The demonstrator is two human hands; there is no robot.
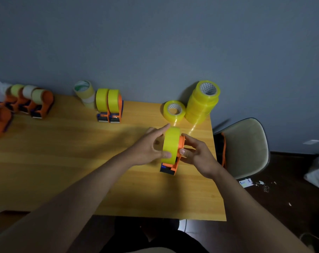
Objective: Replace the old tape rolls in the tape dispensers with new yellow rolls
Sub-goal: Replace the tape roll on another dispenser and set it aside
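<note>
- Head view showed a wooden table (pixel 63 161) with the work centred on one orange dispenser (pixel 170 166) standing near the table's right edge; every place below is given relative to that dispenser.
- A new yellow roll (pixel 171 144) sat upright on the dispenser's hub, its flat side against the orange side plate.
- The left hand (pixel 147 150) pinched the roll, thumb on the near rim and forefinger stretched over the top.
- The right hand (pixel 197 154) curled round the orange plate from the other side, steadying it.
- Beyond the dispenser, toward the wall, a loose yellow roll (pixel 174 110) lay flat beside a stack of yellow rolls (pixel 202 103).
- Beyond it and to the left stood two dispensers already carrying yellow rolls (pixel 110 106), with pale used rolls (pixel 84 92) stacked just past them.
- Far to its left, a cluster of dispensers with pale old rolls (pixel 27 101) waited.
- Judged from this, the step in hand was seating the fresh roll on the third dispenser.
- The next move likely called for pressing the roll fully home, then drawing the tape end down to the cutter at the base; whether the end was already free could not be told.
</note>
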